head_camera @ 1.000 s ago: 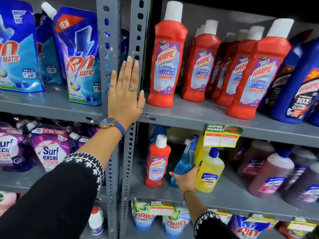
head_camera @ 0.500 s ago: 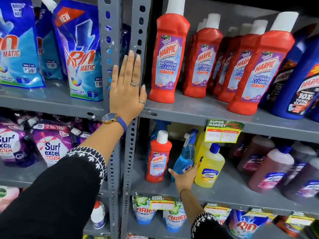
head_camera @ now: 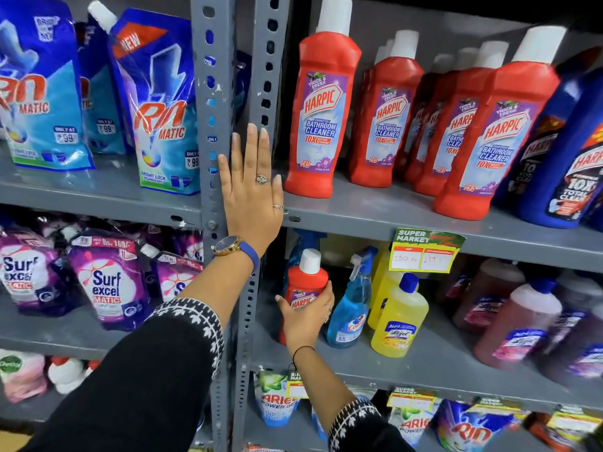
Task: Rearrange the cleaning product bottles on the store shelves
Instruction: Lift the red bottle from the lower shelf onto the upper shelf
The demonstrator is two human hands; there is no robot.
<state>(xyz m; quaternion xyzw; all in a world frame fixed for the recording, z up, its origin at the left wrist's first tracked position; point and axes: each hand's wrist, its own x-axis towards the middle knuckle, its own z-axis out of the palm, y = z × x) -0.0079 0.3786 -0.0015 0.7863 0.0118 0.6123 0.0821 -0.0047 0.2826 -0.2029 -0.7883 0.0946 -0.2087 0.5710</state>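
- My right hand [head_camera: 305, 316] fingers clamped round small red Harpic bottle [head_camera: 306, 288], left end of middle shelf [head_camera: 456, 363], a stray for regrouping.
- My left hand [head_camera: 251, 194] flat, fingers together, on the upright post [head_camera: 212, 125], bracing my reach.

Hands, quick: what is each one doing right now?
Left hand: open, flat against the grey perforated metal shelf upright, holding nothing.
Right hand: closed around the small red white-capped plastic Harpic bottle on the middle shelf.
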